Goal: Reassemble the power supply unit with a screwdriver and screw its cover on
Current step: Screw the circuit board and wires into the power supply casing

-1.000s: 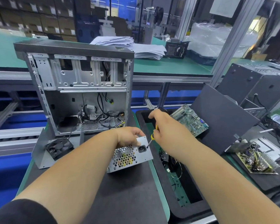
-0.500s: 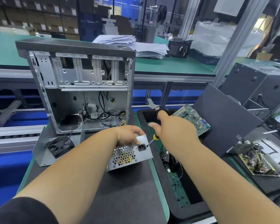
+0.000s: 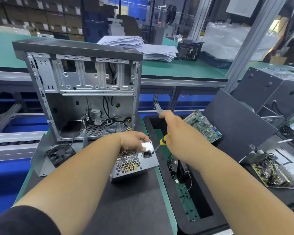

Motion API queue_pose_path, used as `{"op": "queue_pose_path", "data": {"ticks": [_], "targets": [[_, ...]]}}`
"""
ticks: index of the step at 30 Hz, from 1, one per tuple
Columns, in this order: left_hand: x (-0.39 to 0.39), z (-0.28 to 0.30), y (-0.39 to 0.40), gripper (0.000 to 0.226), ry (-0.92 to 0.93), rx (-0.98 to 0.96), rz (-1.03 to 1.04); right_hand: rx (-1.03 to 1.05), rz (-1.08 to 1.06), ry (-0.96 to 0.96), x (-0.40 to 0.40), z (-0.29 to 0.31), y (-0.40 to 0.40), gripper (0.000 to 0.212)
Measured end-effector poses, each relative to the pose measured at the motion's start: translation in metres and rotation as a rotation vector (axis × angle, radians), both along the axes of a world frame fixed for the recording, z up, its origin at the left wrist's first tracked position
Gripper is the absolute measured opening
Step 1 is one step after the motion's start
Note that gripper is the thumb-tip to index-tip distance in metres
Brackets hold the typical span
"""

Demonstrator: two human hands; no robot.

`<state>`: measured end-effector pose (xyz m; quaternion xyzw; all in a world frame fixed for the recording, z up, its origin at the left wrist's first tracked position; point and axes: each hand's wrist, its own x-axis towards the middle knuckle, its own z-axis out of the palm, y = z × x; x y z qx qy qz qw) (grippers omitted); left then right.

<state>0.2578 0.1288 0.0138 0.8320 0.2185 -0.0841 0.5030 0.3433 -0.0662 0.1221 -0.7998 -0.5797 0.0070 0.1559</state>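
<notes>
Mostly hidden screwdriver (image 3: 160, 142) in right hand (image 3: 177, 133), tip at power supply unit (image 3: 136, 164)

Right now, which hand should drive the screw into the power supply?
Right. The right hand already grips the screwdriver, tip at the power supply face beside its socket. The left hand grips its top, steadying it.

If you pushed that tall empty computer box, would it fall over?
Probably not easily. The open computer case stands upright on a flat base, though it is tall and mostly hollow, so a hard shove near its top might tip it. Its sheet-metal walls look stiff, so it would likely slide rather than bend.
</notes>
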Motion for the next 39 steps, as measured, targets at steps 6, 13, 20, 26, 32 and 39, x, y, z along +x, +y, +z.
{"op": "queue_pose_path", "data": {"ticks": [6, 13, 20, 26, 32, 39], "targets": [[0.002, -0.001, 0.007, 0.029, 0.002, -0.021, -0.008, -0.023, -0.209, -0.389, -0.008, -0.008, 0.007, 0.036], [0.003, -0.004, 0.010, 0.029, -0.012, -0.052, 0.017, -0.046, -0.040, -0.309, -0.008, 0.004, 0.020, 0.043], [0.002, -0.006, 0.010, 0.031, -0.004, -0.075, 0.039, -0.116, 0.045, 0.008, 0.001, 0.014, 0.019, 0.054], [0.002, -0.004, 0.009, 0.031, 0.001, -0.092, 0.040, -0.149, -0.207, -0.448, -0.009, 0.005, 0.026, 0.021], [0.002, -0.004, 0.011, 0.029, 0.008, -0.077, 0.030, -0.050, -0.034, -0.058, -0.011, 0.011, 0.018, 0.015], [0.000, 0.002, 0.010, 0.031, 0.049, -0.040, 0.006, -0.058, -0.052, -0.138, -0.006, 0.013, 0.021, 0.011]]}}
